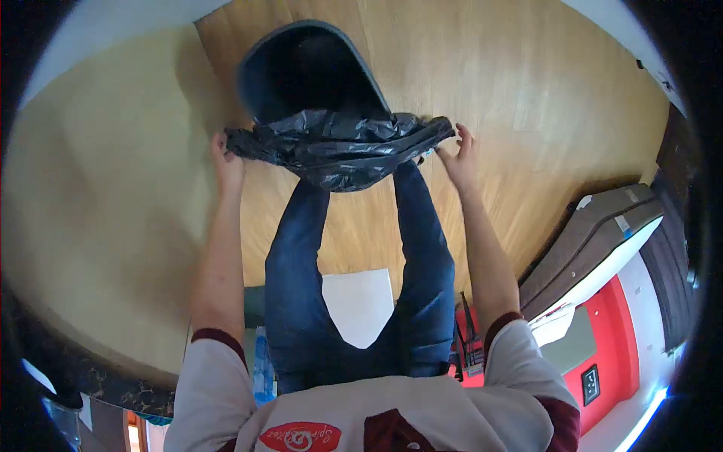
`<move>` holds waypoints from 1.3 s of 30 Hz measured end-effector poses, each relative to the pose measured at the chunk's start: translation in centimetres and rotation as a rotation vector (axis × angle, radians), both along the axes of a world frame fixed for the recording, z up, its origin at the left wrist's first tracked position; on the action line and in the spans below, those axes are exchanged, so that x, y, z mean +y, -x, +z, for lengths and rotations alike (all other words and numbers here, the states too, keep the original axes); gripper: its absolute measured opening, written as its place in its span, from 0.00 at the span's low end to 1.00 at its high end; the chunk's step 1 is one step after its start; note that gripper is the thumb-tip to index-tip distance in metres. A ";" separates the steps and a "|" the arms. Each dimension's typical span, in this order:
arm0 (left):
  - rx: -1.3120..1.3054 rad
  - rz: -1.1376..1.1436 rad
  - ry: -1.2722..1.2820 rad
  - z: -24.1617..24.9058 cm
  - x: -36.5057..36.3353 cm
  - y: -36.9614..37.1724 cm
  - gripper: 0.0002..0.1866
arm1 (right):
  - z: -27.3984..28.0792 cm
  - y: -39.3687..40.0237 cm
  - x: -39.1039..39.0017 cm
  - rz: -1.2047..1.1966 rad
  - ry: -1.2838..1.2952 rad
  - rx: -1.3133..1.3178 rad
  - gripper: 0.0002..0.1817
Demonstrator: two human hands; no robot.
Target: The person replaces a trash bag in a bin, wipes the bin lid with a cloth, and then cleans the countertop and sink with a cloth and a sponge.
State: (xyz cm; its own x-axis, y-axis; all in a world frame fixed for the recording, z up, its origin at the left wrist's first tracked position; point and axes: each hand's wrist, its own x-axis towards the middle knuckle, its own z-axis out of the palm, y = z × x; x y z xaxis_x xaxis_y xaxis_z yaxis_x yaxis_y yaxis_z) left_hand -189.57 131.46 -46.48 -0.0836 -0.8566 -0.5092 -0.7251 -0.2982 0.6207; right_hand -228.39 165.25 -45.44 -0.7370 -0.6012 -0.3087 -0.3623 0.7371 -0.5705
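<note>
A black plastic bin bag (335, 151) is stretched sideways in front of my knees, its surface crumpled and shiny. My left hand (229, 154) pinches the gathered left corner of the bag. At the opposite corner, my right hand (461, 154) has the bag's edge between thumb and fingers. Just beyond the bag is a dark bin (273, 68) with a rounded rim, its opening facing me and its inside in deep shadow. The bag overlaps the near part of the bin and hides it.
Wood-look floor (512, 90) lies around the bin. A beige curved surface (98, 188) runs along the left. To the right is a grey and white mattress-like block (595, 241) by a red wall (621, 331). Behind my legs shows a white panel (360, 305).
</note>
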 end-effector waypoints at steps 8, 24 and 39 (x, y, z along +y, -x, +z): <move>-0.167 -0.940 0.398 7.9 -2.3 3.3 0.20 | 9.0 -4.3 -9.8 0.444 0.072 0.049 0.16; 0.086 0.238 -0.533 -16.2 -13.1 2.9 0.30 | -8.8 2.8 -19.3 0.258 -0.269 -0.289 0.24; 0.060 0.287 -0.988 -11.6 3.2 -0.8 0.25 | -14.5 2.9 -1.3 -0.033 -0.339 -0.454 0.12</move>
